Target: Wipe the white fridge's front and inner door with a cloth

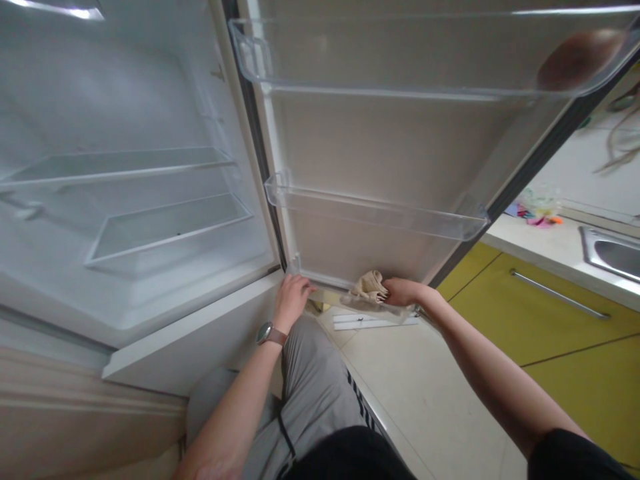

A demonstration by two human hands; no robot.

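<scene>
My right hand (401,291) is closed on a crumpled beige cloth (369,287), which rests in the lowest clear door shelf (327,285) of an open fridge. At that shelf's left end, my left hand (294,297) grips the rim with bent fingers; a watch is on the wrist. The fridge door (370,147) stands wide in front of me. Above the cloth sits the middle door shelf (375,210), with nothing visible in it.
A rounded brownish thing (580,60) shows in the top door shelf (380,57). To the left, the fridge interior holds glass shelves (170,227). On the right are yellow cabinets (540,313), a counter (565,250) and a sink (613,253). White strips (373,321) lie on the floor.
</scene>
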